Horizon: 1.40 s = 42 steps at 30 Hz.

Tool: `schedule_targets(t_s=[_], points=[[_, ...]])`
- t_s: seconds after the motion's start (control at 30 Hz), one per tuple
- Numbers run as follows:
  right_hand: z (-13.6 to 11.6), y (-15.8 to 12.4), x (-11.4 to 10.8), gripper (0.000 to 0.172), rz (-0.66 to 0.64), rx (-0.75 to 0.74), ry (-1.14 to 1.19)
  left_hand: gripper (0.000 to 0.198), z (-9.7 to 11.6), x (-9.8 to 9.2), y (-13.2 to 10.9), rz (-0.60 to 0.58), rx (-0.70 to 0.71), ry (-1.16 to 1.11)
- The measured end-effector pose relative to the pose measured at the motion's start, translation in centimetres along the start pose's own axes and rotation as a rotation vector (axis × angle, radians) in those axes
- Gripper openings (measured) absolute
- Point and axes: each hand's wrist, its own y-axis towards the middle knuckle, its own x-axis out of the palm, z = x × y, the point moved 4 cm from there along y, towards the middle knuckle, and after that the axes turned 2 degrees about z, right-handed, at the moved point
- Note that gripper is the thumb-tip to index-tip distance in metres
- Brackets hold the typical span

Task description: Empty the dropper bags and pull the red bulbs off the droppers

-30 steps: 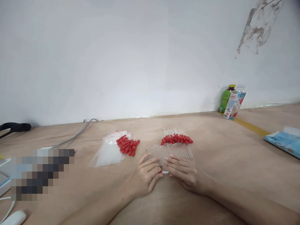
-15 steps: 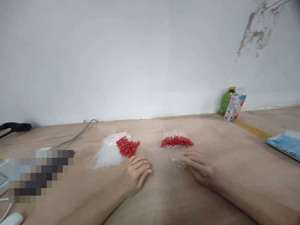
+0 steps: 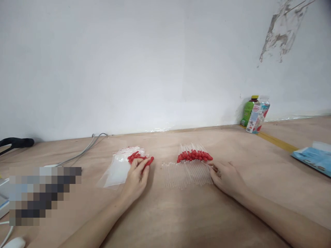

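Note:
My left hand (image 3: 136, 177) is over a small pile of red rubber bulbs (image 3: 133, 157), its fingers and thumb closed around a red bulb at the near right side. Under the pile lie clear zip bags (image 3: 113, 174). My right hand (image 3: 229, 177) is closed in a pinch at the right end of a row of thin clear tubes (image 3: 186, 175), its fingertips on one tube's end. Just behind that row, a bundle of red-bulbed droppers (image 3: 194, 155) lies with bulbs toward me and pale stems pointing at the wall.
Two bottles, one green (image 3: 247, 113) and one with a printed label (image 3: 257, 117), stand by the wall at right. A blue packet (image 3: 315, 160) lies at the right edge. Grey cables (image 3: 86, 148), a black object (image 3: 18, 142) and a white mouse (image 3: 15, 243) are at left.
My left hand has moved left and away from me, from the tubes' left end to the bulb pile. My right hand has shifted slightly right, uncovering the row's right end.

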Motion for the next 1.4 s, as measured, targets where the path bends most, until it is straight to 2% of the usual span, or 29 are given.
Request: schedule_targets(t_s=[0.23,0.37,0.73,0.9,1.0,1.1,1.2,1.3,1.37,1.4], points=[[-0.6,-0.2,0.6,0.023,-0.081,-0.033,-0.032,0.026,-5.5,-2.5,1.5,0.146,-0.217,0.051],[-1.0,-0.2,0.6,0.026,-0.122,-0.057,-0.064,0.029,-7.6,-3.4,2.3,0.185,-0.276,0.171],[-0.7,-0.3,0.7,0.028,-0.085,-0.079,-0.021,0.024,-8.5,-2.0,3.4,0.052,-0.267,0.213],[-0.6,-0.3,0.7,0.028,-0.076,-0.064,0.006,0.025,-8.5,-2.7,3.2,0.149,-0.255,0.25],[-0.6,-0.2,0.5,0.028,-0.05,-0.061,0.018,0.024,-7.9,-3.0,3.2,0.21,-0.227,0.269],[-0.6,-0.1,0.4,0.028,-0.023,-0.061,0.043,0.019,-6.2,-2.3,3.5,0.192,-0.153,0.263],[-0.6,0.0,0.3,0.027,-0.012,-0.081,0.06,0.018,-3.1,-0.3,3.9,0.062,-0.022,0.246],[-0.6,-0.1,0.4,0.025,-0.022,-0.099,0.071,0.012,0.2,2.7,4.4,-0.114,0.09,0.182],[-0.6,-0.1,0.4,0.024,-0.024,-0.104,0.076,0.014,1.8,5.0,4.8,-0.227,0.088,0.137],[-0.7,-0.1,0.3,0.023,-0.019,-0.107,0.076,0.015,2.4,5.9,5.1,-0.243,0.086,0.132]])
